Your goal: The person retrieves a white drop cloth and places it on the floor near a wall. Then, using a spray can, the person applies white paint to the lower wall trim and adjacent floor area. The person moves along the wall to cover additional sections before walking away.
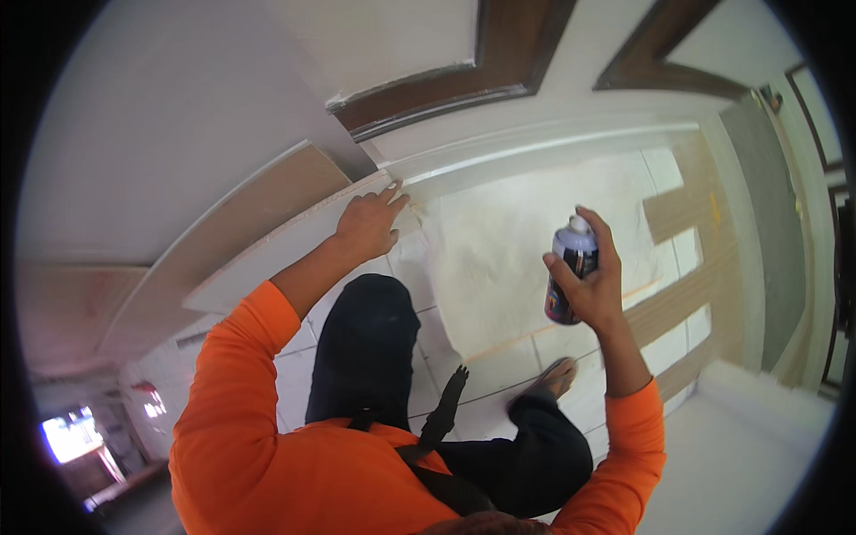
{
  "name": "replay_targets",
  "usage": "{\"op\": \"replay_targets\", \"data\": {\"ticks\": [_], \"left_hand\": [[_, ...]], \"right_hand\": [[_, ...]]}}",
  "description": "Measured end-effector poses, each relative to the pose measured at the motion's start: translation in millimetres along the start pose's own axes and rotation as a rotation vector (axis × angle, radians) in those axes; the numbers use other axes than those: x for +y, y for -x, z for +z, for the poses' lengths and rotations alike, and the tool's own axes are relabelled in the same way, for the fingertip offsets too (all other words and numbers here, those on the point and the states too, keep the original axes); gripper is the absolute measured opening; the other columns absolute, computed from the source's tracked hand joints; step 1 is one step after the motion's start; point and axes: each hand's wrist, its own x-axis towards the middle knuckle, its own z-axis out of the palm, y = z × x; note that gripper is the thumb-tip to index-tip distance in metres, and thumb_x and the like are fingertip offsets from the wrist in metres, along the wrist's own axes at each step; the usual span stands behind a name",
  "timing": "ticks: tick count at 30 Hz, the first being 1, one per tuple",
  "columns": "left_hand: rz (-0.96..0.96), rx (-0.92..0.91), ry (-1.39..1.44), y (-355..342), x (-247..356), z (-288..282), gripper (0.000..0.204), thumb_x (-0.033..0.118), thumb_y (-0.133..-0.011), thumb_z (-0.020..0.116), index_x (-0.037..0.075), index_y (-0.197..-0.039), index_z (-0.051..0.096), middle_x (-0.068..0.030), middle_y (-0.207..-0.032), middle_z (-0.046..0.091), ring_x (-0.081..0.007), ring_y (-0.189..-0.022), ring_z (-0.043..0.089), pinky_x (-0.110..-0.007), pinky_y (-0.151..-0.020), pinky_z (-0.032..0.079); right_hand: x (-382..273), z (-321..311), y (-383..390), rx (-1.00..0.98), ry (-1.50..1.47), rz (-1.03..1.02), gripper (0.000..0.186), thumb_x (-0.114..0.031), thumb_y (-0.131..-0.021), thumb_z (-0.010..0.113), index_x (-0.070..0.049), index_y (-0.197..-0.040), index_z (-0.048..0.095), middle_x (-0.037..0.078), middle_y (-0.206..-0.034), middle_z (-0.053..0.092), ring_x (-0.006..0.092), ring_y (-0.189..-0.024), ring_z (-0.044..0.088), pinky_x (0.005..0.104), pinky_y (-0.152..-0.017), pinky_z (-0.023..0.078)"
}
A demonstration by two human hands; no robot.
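My right hand [593, 281] is wrapped round an upright spray can [563, 308], dark with a pale lilac top. Its index finger reaches up to the white nozzle [578, 225]. On the left, my left hand [367, 225] rests at the end of a long white board [276, 236], fingers stretched out and spread. The board's narrow edge looks rough. A large pale sheet [508, 259] with uneven, cloudy white patches lies on the floor below the spray can.
White floor tiles [464, 397] show around my legs. Wood-coloured strips [687, 290] lie at the right. Another tan board [267, 201] leans by the wall at the left. White panelling with dark brown framing [464, 85] stands ahead. A white block-like surface [749, 446] is at the lower right.
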Motion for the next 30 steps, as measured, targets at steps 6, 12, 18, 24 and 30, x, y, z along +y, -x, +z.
{"op": "replay_targets", "data": {"ticks": [6, 12, 18, 24, 30], "left_hand": [[0.108, -0.154, -0.396, -21.8, -5.5, 31.6, 0.067, 0.018, -0.084, 0.070, 0.010, -0.148, 0.053, -0.0155, -0.159, 0.043, -0.0246, -0.099, 0.068, -0.040, -0.080, 0.053], [0.048, -0.143, -0.570, -24.7, 3.3, 39.9, 0.054, 0.017, -0.091, 0.063, 0.005, -0.142, 0.055, -0.0141, -0.158, 0.044, -0.0253, -0.100, 0.068, -0.045, -0.073, 0.054], [-0.040, -0.111, -0.527, -7.1, 6.9, 46.9, 0.052, 0.016, -0.092, 0.063, 0.005, -0.142, 0.055, -0.0123, -0.158, 0.044, -0.0253, -0.101, 0.067, -0.045, -0.073, 0.054], [-0.111, -0.082, -0.572, 2.3, -1.3, 57.7, 0.055, 0.015, -0.089, 0.066, 0.006, -0.143, 0.055, -0.0124, -0.156, 0.046, -0.0230, -0.102, 0.066, -0.041, -0.078, 0.053], [-0.102, -0.006, -0.524, 10.8, 0.2, 49.4, 0.057, 0.015, -0.088, 0.068, 0.008, -0.143, 0.056, -0.0137, -0.154, 0.048, -0.0221, -0.102, 0.066, -0.040, -0.083, 0.052]], "right_hand": [[10.7, 69.0, -3.6, 0.067, -0.090, 0.015, 0.067, -0.018, -0.080, 0.085, -0.009, -0.140, 0.056, 0.017, -0.122, 0.061, 0.0283, -0.109, 0.063, 0.0394, -0.097, 0.052], [55.9, 180.0, -6.3, 0.335, -0.346, 0.201, 0.068, -0.019, -0.079, 0.083, -0.007, -0.140, 0.055, 0.018, -0.124, 0.062, 0.0301, -0.113, 0.063, 0.0404, -0.100, 0.050], [88.4, 256.8, 22.6, 0.338, -0.323, 0.240, 0.070, -0.023, -0.081, 0.080, -0.009, -0.143, 0.051, 0.019, -0.122, 0.058, 0.0339, -0.109, 0.063, 0.0426, -0.096, 0.052], [115.3, 285.7, 35.2, 0.260, -0.182, 0.286, 0.070, -0.023, -0.083, 0.078, -0.015, -0.146, 0.048, 0.018, -0.130, 0.052, 0.0388, -0.113, 0.062, 0.0465, -0.096, 0.053], [125.6, 294.3, 35.8, 0.188, -0.228, 0.358, 0.070, -0.021, -0.081, 0.080, -0.013, -0.144, 0.050, 0.019, -0.127, 0.054, 0.0375, -0.116, 0.060, 0.0454, -0.100, 0.050]]}}
